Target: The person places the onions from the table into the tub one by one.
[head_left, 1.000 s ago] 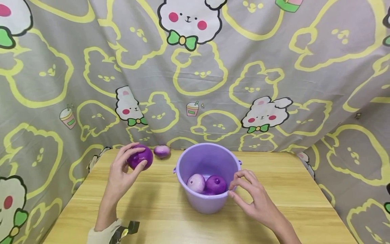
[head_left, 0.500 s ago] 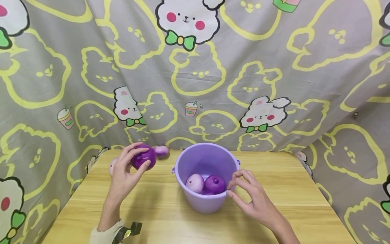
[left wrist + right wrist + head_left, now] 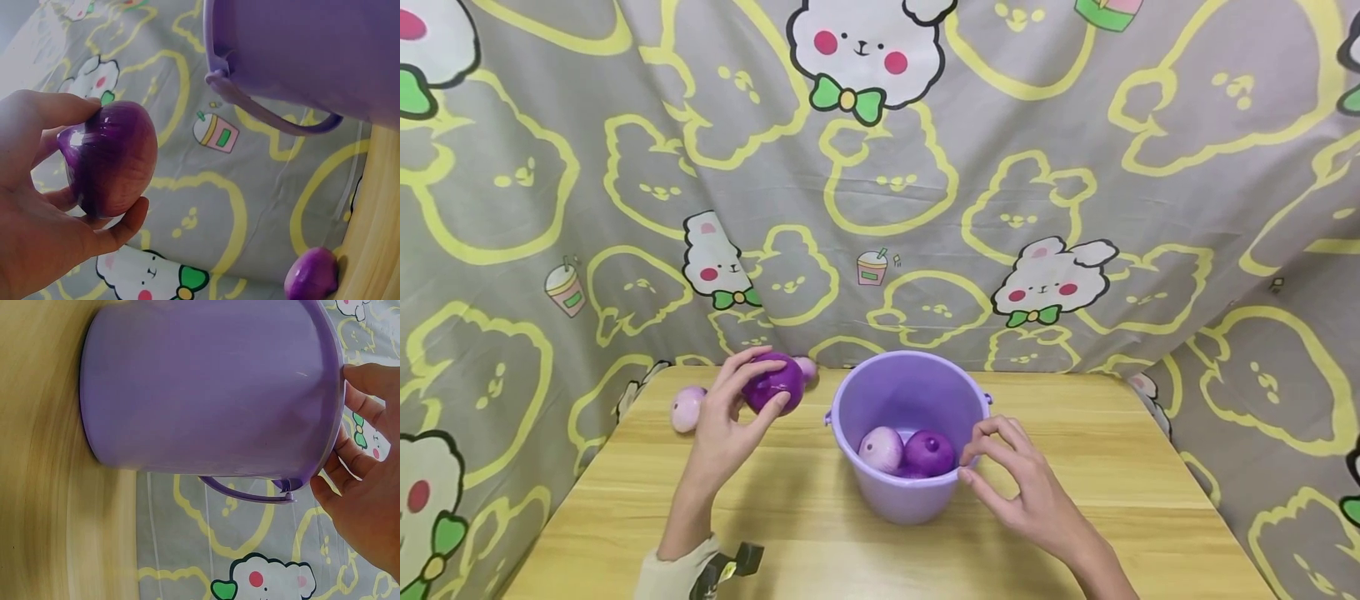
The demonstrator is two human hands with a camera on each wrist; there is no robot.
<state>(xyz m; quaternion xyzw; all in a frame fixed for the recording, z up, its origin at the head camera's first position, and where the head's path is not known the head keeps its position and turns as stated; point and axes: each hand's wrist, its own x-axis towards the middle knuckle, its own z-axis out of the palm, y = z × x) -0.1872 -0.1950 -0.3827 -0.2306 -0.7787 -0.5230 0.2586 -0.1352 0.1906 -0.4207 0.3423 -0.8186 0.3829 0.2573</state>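
Note:
My left hand [image 3: 724, 437] grips a dark purple onion [image 3: 792, 380] between thumb and fingers, left of the bucket. Seen from the left wrist, the onion [image 3: 122, 156] has a pointed, shiny end toward the palm. A lilac plastic bucket [image 3: 901, 507] stands upright on the table. In it lie a pale onion [image 3: 880, 451] and a dark purple onion [image 3: 931, 455], with a bit of purple showing beneath them. My right hand [image 3: 1028, 477] pinches the bucket's right rim, thumb on the outside, as the right wrist view of the hand [image 3: 372, 494] also shows.
A pale onion [image 3: 686, 410] lies on the wooden table [image 3: 1075, 533] at the left. Another [image 3: 808, 370] sits near the back edge, partly hidden by the held one. The bucket's handle [image 3: 247, 497] hangs down behind it. A patterned curtain [image 3: 910, 208] closes off the back and sides.
My left hand has moved right toward the bucket with the purple onion, uncovering the pale onion at the left and partly covering the back one. The right hand stays on the rim.

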